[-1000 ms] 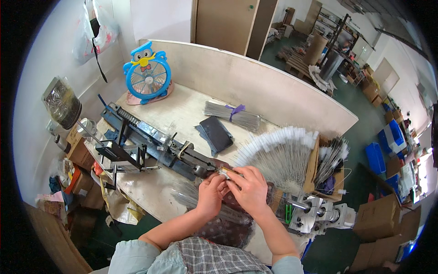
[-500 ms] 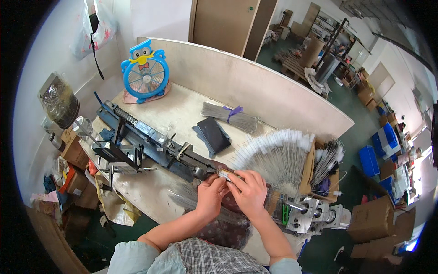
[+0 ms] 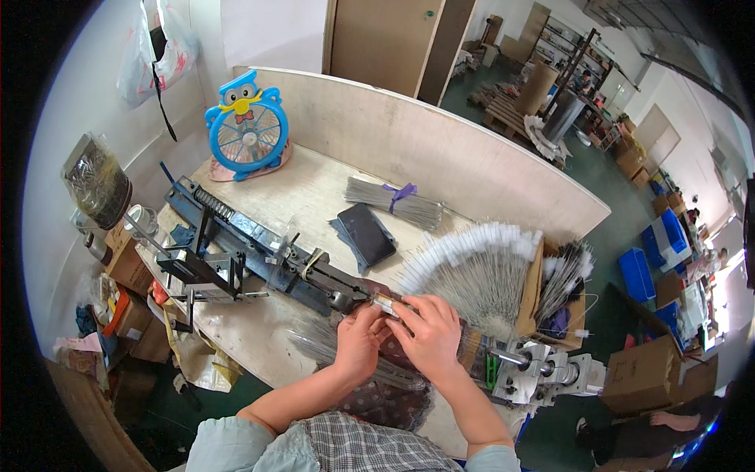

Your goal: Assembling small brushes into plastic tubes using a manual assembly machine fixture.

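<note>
My left hand (image 3: 359, 344) is closed in a pinch at the near end of a long dark metal bench fixture (image 3: 271, 250). What its fingertips hold is too small to make out. Close beside it, my right hand (image 3: 430, 333) has thumb and fingers on a small whitish piece (image 3: 384, 303) at the fixture's end. Thin grey wires (image 3: 314, 343) lie on the bench by my left wrist. Beyond my right hand, a large fan-shaped heap of wire stems with white tufted ends (image 3: 472, 271) rests on the bench. Dark dotted cloth (image 3: 385, 405) lies below my hands.
A silver clamp-like machine (image 3: 543, 370) stands at right, a cardboard box (image 3: 532, 295) of tufted wires behind it. A dark phone (image 3: 366, 236), a tied wire bundle (image 3: 393, 202) and a blue fan (image 3: 250, 134) sit farther back. A black metal frame (image 3: 206, 271) stands left.
My hands stay at the fixture's end, with small finger shifts; more of the whitish piece shows. A person's arm and dark clothing have come into view at the lower right.
</note>
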{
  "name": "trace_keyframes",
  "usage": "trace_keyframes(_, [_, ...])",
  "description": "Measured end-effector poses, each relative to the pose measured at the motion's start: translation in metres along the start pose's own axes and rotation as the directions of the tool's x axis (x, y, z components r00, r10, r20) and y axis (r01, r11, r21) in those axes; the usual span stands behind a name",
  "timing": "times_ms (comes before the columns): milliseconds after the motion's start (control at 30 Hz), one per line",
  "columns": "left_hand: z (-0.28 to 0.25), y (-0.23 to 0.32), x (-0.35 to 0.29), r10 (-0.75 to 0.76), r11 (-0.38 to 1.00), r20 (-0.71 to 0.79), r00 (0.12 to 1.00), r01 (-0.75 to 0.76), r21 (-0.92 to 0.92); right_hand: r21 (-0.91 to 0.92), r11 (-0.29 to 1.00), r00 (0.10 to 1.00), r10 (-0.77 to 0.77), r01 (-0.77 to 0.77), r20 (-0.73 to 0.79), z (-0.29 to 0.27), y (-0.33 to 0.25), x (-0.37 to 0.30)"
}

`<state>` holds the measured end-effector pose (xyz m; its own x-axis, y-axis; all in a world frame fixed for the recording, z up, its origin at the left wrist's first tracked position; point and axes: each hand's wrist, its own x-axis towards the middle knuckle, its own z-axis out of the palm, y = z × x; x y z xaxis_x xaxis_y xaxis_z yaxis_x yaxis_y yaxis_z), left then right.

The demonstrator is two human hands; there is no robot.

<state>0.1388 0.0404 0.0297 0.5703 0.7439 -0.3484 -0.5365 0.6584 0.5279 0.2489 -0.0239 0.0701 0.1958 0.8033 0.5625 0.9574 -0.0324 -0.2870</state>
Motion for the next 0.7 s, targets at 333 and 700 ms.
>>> trace_keyframes(333, [0.001, 0.0, 0.003, -0.003, 1.0, -0.027, 1.0, 0.003, -0.013, -0.006, 1.0, 1.0, -0.014, 0.014, 0.012, -0.001, -0.001, 0.007])
trace_keyframes(700, [0.001, 0.001, -0.005, 0.023, 0.991, -0.003, 1.0, -0.023, 0.129, -0.1, 0.993, 0.984, 0.081, -0.065, 0.159, -0.019, 0.004, -0.013])
